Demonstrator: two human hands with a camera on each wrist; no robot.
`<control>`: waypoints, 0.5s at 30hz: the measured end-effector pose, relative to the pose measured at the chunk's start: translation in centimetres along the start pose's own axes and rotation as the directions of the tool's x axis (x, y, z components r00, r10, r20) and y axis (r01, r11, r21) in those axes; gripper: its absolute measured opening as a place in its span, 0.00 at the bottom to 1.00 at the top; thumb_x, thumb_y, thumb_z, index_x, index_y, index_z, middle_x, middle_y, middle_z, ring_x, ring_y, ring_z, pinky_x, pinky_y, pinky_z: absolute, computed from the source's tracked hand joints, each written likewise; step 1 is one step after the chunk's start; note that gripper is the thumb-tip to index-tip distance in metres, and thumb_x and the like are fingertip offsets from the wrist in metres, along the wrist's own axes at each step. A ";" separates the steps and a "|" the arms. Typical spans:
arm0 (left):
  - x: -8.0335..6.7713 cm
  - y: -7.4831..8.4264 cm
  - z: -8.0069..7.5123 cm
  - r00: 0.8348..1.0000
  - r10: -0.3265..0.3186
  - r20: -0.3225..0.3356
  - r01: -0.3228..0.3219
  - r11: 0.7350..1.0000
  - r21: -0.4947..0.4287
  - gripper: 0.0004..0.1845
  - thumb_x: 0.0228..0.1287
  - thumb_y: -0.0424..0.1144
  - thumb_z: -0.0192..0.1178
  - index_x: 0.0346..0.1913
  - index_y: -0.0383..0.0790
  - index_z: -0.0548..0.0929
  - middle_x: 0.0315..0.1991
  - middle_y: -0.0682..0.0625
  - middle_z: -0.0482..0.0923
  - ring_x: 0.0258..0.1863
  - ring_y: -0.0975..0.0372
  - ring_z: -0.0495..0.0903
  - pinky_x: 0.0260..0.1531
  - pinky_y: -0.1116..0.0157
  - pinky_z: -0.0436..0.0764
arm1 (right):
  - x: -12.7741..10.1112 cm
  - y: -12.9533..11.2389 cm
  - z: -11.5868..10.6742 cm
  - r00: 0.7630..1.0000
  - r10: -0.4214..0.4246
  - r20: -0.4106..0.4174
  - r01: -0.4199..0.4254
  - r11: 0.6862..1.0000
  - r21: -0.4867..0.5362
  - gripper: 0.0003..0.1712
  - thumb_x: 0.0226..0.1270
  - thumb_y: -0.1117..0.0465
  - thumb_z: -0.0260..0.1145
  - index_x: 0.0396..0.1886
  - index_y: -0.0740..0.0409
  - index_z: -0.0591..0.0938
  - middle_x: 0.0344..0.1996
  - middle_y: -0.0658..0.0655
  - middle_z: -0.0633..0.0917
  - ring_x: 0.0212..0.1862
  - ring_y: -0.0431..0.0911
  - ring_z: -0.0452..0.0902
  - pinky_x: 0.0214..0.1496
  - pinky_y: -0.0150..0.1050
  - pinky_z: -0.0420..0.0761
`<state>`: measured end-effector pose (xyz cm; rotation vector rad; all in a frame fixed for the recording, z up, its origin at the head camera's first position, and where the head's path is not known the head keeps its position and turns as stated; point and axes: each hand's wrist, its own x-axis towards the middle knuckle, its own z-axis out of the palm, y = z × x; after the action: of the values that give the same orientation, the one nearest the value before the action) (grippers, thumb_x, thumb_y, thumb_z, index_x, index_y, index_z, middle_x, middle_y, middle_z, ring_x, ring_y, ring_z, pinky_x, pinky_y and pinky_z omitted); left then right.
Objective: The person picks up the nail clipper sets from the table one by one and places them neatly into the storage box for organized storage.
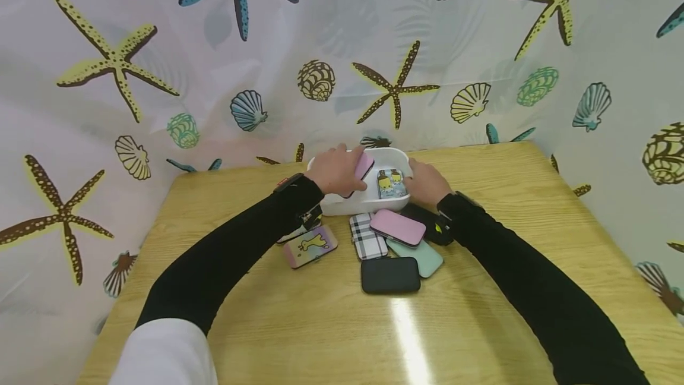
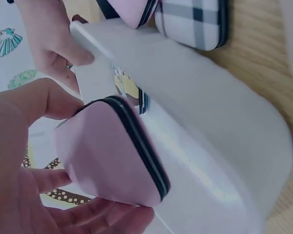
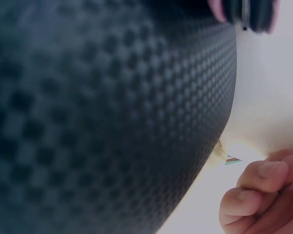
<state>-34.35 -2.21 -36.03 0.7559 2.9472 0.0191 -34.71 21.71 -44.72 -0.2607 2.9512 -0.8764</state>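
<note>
My left hand (image 1: 336, 170) holds a pink zip case (image 2: 107, 151) with a dark zipper edge, thumb on one side and fingers on the other. The case is tilted over the left part of a white plastic bin (image 1: 358, 208). With curled fingers, my right hand (image 1: 429, 185) grips the bin's right end, its thumb over the rim. Inside the bin, at the right, lies a case with a yellow cartoon print (image 1: 391, 184). A black textured case (image 3: 112, 117) fills much of the right wrist view, close below the right hand.
In front of the bin lie a second pink case (image 1: 398, 227), a plaid case (image 1: 369, 245), a mint case (image 1: 427, 260) and a black case (image 1: 390, 275), some overlapping. A giraffe-print case (image 1: 311, 246) lies left of them. A patterned cloth (image 1: 320, 28) hangs behind the wooden table (image 1: 299, 319).
</note>
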 end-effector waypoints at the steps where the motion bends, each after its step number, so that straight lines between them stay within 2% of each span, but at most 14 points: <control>1: 0.6 0.0 0.1 1.000 -0.021 0.016 0.021 1.000 -0.013 0.47 0.60 0.61 0.66 0.78 0.46 0.60 0.59 0.40 0.74 0.52 0.50 0.78 0.50 0.52 0.79 | 0.0 -0.1 0.0 1.000 0.001 0.000 -0.001 1.000 0.003 0.31 0.75 0.63 0.53 0.73 0.73 0.63 0.59 0.73 0.79 0.52 0.58 0.79 0.59 0.57 0.78; 6: 3.8 0.2 1.0 0.989 -0.123 0.085 0.128 0.991 -0.049 0.39 0.58 0.61 0.67 0.66 0.42 0.73 0.54 0.44 0.80 0.51 0.53 0.79 0.50 0.54 0.79 | -0.2 -0.2 -0.1 1.000 -0.001 -0.002 0.001 1.000 0.020 0.31 0.75 0.63 0.53 0.73 0.73 0.63 0.59 0.72 0.79 0.55 0.59 0.79 0.61 0.58 0.77; 9: 5.6 0.1 1.5 0.978 -0.174 0.118 0.183 0.981 -0.070 0.35 0.56 0.61 0.67 0.60 0.40 0.76 0.52 0.45 0.81 0.48 0.55 0.80 0.48 0.57 0.80 | -0.2 -0.2 -0.1 1.000 -0.003 -0.003 0.003 1.000 0.026 0.31 0.75 0.63 0.52 0.73 0.73 0.63 0.59 0.72 0.79 0.55 0.59 0.79 0.61 0.58 0.77; 15: 8.1 0.4 2.3 0.957 -0.207 0.201 0.230 0.968 -0.097 0.28 0.57 0.60 0.66 0.50 0.40 0.81 0.48 0.49 0.82 0.42 0.58 0.79 0.43 0.62 0.79 | 0.0 0.1 0.2 1.000 -0.002 -0.011 0.002 1.000 0.020 0.30 0.75 0.63 0.53 0.72 0.73 0.64 0.58 0.73 0.80 0.53 0.58 0.80 0.58 0.57 0.78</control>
<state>-41.02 2.01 -39.10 0.3881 2.7990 0.0995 -34.68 21.69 -44.93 -0.2584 2.9506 -0.9102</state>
